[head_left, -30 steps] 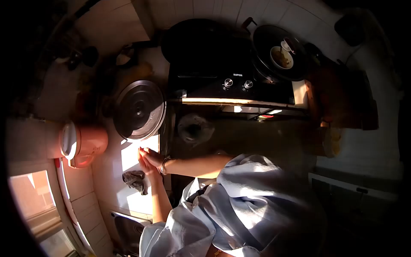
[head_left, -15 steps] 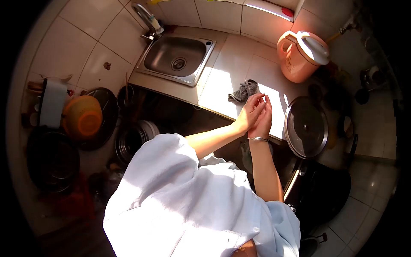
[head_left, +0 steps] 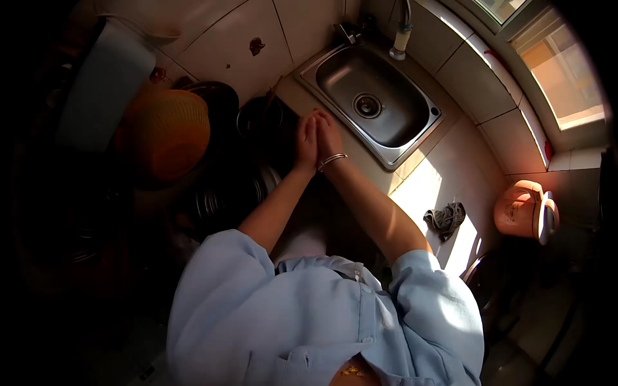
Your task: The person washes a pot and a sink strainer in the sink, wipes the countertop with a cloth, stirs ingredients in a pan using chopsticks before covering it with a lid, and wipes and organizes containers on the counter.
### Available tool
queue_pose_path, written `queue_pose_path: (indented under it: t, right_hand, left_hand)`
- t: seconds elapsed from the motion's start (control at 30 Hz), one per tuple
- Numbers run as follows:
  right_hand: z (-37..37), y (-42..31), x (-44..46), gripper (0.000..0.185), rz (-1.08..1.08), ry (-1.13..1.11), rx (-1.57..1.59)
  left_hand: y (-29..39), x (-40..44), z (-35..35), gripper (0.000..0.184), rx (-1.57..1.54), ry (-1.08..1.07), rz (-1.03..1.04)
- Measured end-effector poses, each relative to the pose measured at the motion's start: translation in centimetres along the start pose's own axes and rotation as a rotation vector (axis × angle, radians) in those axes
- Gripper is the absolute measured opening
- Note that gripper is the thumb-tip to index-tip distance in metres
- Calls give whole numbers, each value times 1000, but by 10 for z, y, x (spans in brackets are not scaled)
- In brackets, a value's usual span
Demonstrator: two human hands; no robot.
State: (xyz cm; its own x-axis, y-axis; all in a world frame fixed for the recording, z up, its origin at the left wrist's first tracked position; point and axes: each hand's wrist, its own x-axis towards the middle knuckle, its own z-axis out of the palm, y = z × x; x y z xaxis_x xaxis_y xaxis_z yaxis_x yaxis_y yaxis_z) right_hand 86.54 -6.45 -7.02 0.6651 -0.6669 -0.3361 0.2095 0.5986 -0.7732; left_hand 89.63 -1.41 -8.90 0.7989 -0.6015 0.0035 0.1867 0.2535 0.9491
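Observation:
My left hand [head_left: 306, 147] and my right hand [head_left: 329, 136] are pressed together palm to palm, fingers closed and pointing away from me. Whatever may lie between the palms is hidden. A thin bracelet [head_left: 331, 161] circles the right wrist. Both hands are by the counter's front edge, just left of the steel sink [head_left: 370, 96]. Beyond them to the left is a dark pot [head_left: 248, 125] with a stick-like handle rising from it.
An orange colander [head_left: 174, 138] and stacked bowls [head_left: 215, 202] stand on the left. The faucet [head_left: 401, 42] rises behind the sink. On the sunlit counter to the right lie a crumpled grey cloth [head_left: 445, 220] and a pink kettle [head_left: 515, 209], below a window [head_left: 557, 71].
The view has turned from the stove to the sink side. My joined hands have moved from beside the cloth to the sink's left side, staying pressed together.

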Motion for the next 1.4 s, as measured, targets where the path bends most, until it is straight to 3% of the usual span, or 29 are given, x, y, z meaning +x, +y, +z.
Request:
queue_pose_path:
  t: [0.1,0.17,0.27,0.3,0.33,0.4,0.47,0.6,0.67,0.77,0.87,0.9,0.97,1.03,1.07,1.1,1.17,1.27,1.3,1.33,1.37,1.4]
  right_hand:
    - [51,57,82,44,0,89,-220]
    - [68,76,122,51,8,135,-388]
    - [74,78,161,64,103,147,-569]
    - [58,114,198,63,-13,126,-632]
    - [67,120,196,58,-104,213,-442]
    - [61,109,198,39,-13,23,-528]
    - [62,100,190,26,-83,40,-697]
    - [60,93,175,26,-332,43,-630]
    - [55,59,146,26,-270,-24,-595]
    - [16,-37,77,19,-235,-328,-474]
    - [-35,-100,5,15,-397,-234,-545]
    - [-56,-118,-24,14,-483,-173,-597]
    - [-100,-152,-93,15,-538,-60,-572]
    - [-143,-177,-173,18,-488,135,-529]
    - [-162,-182,-216,20,-561,204,-481]
    - [-181,-184,-259,22,-638,269,-430]
    - [-221,-174,-341,23,-766,407,-304]
    - [-263,-163,-478,20,-813,833,-589]
    - [-268,-160,-522,19,-804,970,-598]
    - [-275,-152,-558,18,-848,1105,-542]
    - [-282,-143,-591,17,-886,1239,-486]
    - [-291,-135,-625,16,-929,1378,-431]
  left_hand:
    - [-5,66,-62,35,51,150,-83]
    - [-34,109,-113,36,533,190,90]
    - [-32,124,-146,48,1074,165,48]
    - [-37,130,-156,49,1070,102,-22]
    - [-46,135,-166,46,1006,48,-42]
    - [-49,137,-173,35,1025,3,-100]
    - [-44,135,-171,20,1077,-20,-1]
    - [-37,131,-178,21,996,-78,210]
    - [9,114,-140,22,978,-176,246]
    - [63,75,-61,23,788,-412,199]
    - [70,43,3,23,679,-642,255]
    - [66,31,25,22,574,-739,188]
    - [64,-2,84,20,529,-954,367]
    - [64,-51,147,19,475,-1140,394]
    - [47,-71,171,23,432,-1244,556]
    - [54,-108,198,29,423,-1336,404]
    - [52,-181,253,35,298,-1528,549]
    - [53,-307,319,41,173,-1849,551]
    - [51,-350,337,45,182,-1904,670]
    - [49,-395,351,56,32,-1902,777]
    - [51,-437,369,69,133,-1995,898]
    - [43,-476,379,79,26,-1994,926]
